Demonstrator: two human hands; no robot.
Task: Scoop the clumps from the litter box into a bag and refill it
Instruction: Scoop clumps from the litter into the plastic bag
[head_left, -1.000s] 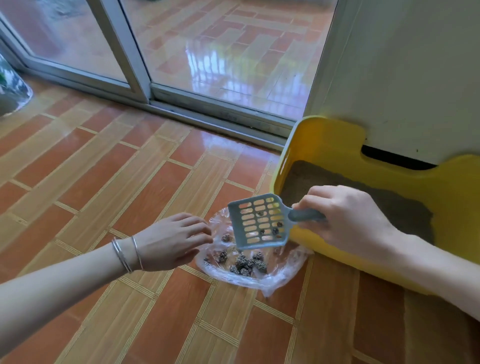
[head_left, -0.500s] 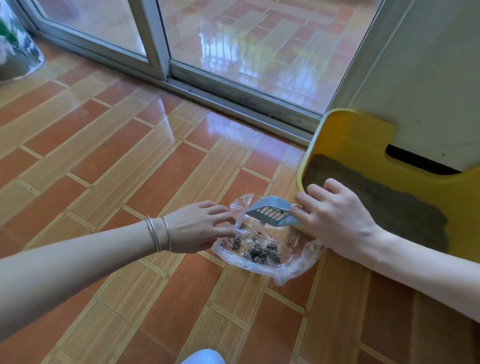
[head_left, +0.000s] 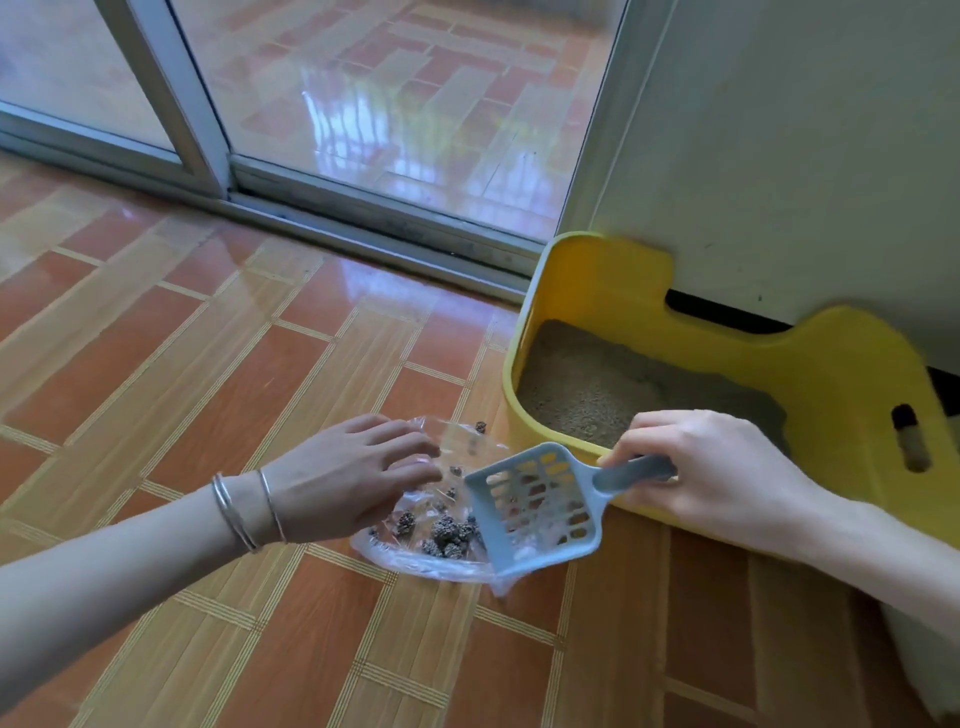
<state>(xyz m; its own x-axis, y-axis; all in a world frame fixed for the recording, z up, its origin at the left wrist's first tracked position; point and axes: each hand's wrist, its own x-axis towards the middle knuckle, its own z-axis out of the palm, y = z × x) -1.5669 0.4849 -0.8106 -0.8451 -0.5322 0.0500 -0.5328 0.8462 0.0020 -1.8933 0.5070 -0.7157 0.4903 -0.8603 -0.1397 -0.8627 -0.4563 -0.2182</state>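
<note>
While our right hand (head_left: 711, 478) grips the handle of the blue-grey slotted scoop (head_left: 540, 509), the scoop's head hangs tilted over the clear plastic bag (head_left: 457, 447), its open end dipping toward seven o'clock and overlapping the bag's right edge. We cannot tell whether the scoop touches the plastic. Our left hand (head_left: 353, 478) rests on the bag's left rim at about nine o'clock from the scoop, fingers loosely curled over the film; whether they pinch it or merely press on it is unclear. Thin metal bangles (head_left: 239, 509) circle that wrist.

Inside the bag lies a cluster of dark, knobbly clumps (head_left: 447, 535), gathered low near the front, with a few smaller bits scattered farther back. One stray piece (head_left: 480, 427) sits near the bag's far edge, at about twelve o'clock from the cluster.

At two o'clock from the bag stands the yellow litter box (head_left: 841, 374), its near rim just behind our right hand, touching or almost touching the fingers. Pale sandy litter (head_left: 587, 389) fills its floor. The box backs onto a white wall (head_left: 805, 156). Bag and box both sit on the glossy orange-and-tan tiled floor (head_left: 208, 364), and a sliding glass door (head_left: 389, 104) runs across the far side at eleven to twelve o'clock.
</note>
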